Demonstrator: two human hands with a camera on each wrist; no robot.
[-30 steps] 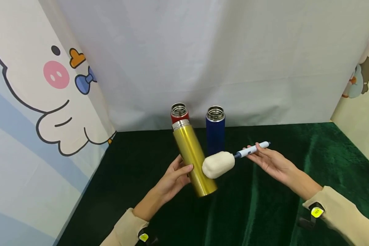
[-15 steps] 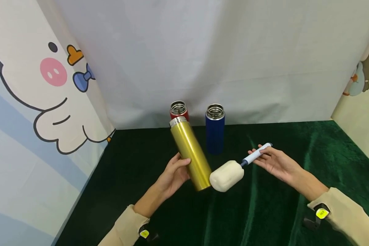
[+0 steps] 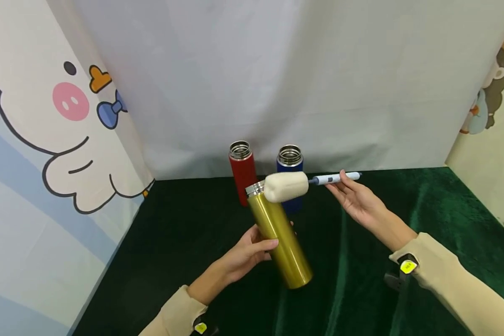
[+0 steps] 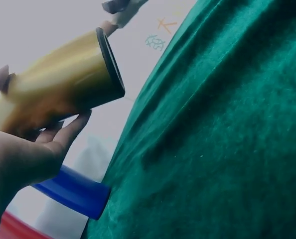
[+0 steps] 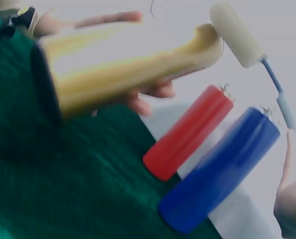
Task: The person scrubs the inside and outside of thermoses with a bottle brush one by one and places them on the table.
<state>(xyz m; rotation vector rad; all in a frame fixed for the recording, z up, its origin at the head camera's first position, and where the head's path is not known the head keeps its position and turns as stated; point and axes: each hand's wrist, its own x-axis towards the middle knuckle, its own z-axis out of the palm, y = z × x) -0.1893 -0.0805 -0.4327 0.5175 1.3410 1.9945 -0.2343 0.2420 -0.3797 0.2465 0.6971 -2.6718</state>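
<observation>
My left hand [image 3: 245, 255] grips a gold vacuum flask [image 3: 284, 245] round its middle, tilted with its uncapped steel neck up and to the left. The fingers curl round behind the flask, as the left wrist view shows of the hand [image 4: 26, 157]. Between thumb and fingers, my right hand [image 3: 361, 205] pinches the white handle of a bottle brush [image 3: 333, 178]. The brush's cream sponge head [image 3: 286, 186] lies sideways across the flask's neck in the head view, hiding part of the opening. In the right wrist view the sponge head [image 5: 237, 34] is beside the flask's mouth end.
Behind the flask stand a red bottle [image 3: 242, 170] and a blue bottle [image 3: 290, 165], both upright and uncapped. Dark green velvet cloth [image 3: 386, 289] covers the table. A white curtain [image 3: 218, 84] hangs along its back edge, and a cartoon-printed sheet [image 3: 38, 200] is at the left.
The brush first dropped towards the flask's base, then rose and moved left to its neck. The gold flask shifted down and to the right, uncovering more of the red bottle.
</observation>
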